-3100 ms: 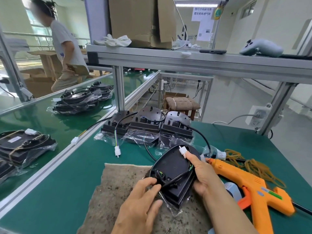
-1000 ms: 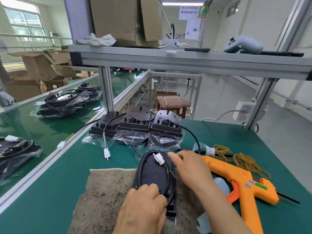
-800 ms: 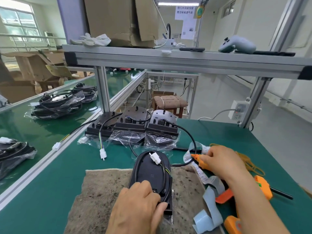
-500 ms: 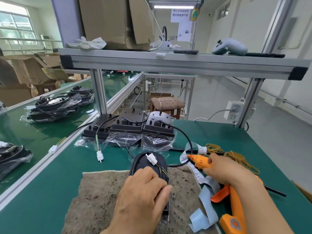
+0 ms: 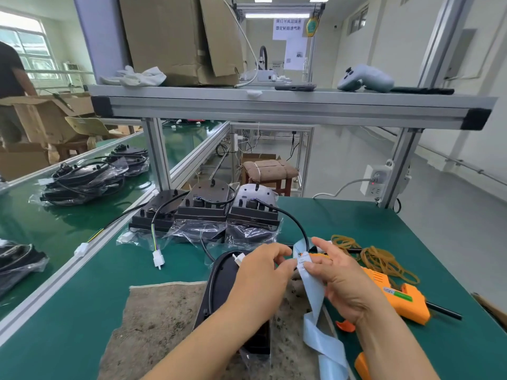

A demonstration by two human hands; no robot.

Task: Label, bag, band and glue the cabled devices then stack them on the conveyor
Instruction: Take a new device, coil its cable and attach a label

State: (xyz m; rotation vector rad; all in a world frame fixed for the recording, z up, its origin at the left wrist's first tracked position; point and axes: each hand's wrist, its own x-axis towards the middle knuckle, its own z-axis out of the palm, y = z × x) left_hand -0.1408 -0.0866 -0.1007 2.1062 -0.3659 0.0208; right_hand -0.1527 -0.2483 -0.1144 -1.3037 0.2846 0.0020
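Both your hands meet over one strip of label tape (image 5: 315, 294), a pale blue glossy ribbon that curls down onto the table (image 5: 411, 215). Your left hand (image 5: 263, 272) pinches it with curled fingertips at a small white printed label. Your right hand (image 5: 340, 281) presses its thumb on the same label, the other fingers spread loosely above.

Just under your left wrist lies one cabled device (image 5: 219, 286), a black, smooth oval shell with a black cable looped along its edge and a white plastic connector (image 5: 238, 257) at the top. It rests on one brown, fuzzy mat (image 5: 156, 325).

Behind it three more devices (image 5: 205, 204) stand side by side, each partly in a clear crinkled bag.

To your right lie one orange glue gun (image 5: 395, 294) and a tangled pile of tan rubber bands (image 5: 378, 261).

On the green conveyor (image 5: 68, 215) to your left I count three heaps of bagged devices (image 5: 82, 182).
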